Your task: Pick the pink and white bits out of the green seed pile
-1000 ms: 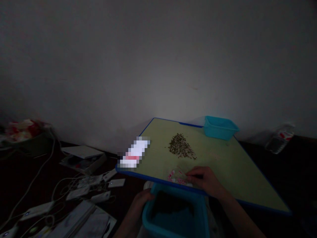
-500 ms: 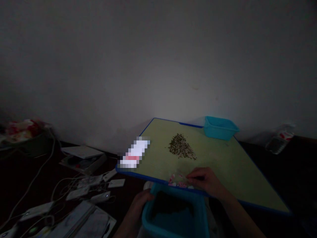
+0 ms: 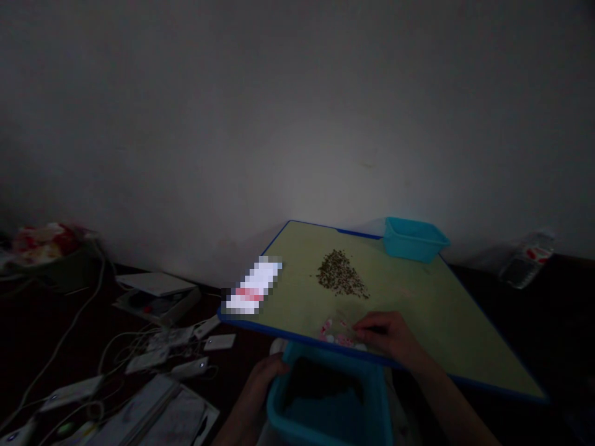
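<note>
**My right grip (image 3: 387,334) pinches the edge of a small see-through plastic bag with pink and white print (image 3: 338,335)**

My right grip is narrow, thumb and forefinger brought together on the bag's right edge. The bag sits at the near edge of the pale yellow-green bench with a blue rim (image 3: 446,316), directly left of those fingertips. It looks crumpled, and in this dim light I cannot tell which way its long axis runs. My right hand is clearly the nearer one, touching it; my left grip (image 3: 266,376) is lower and further left, closed over the left rim of a deep blue plastic basin (image 3: 274,406).

That basin is below the bench's near edge, between my forearms, so the bag lies just above and beyond its far rim. Inside it, a dark mass (image 3: 320,384) spreads along the far side, too dim for me to name, with bare blue bottom showing nearer me.

Beyond the bag, near the middle of the bench, lies a loose heap of small dark and pale grains (image 3: 339,275). At the far right corner stands a second, bright turquoise plastic basin (image 3: 413,246); I cannot make out what is in it.
</note>
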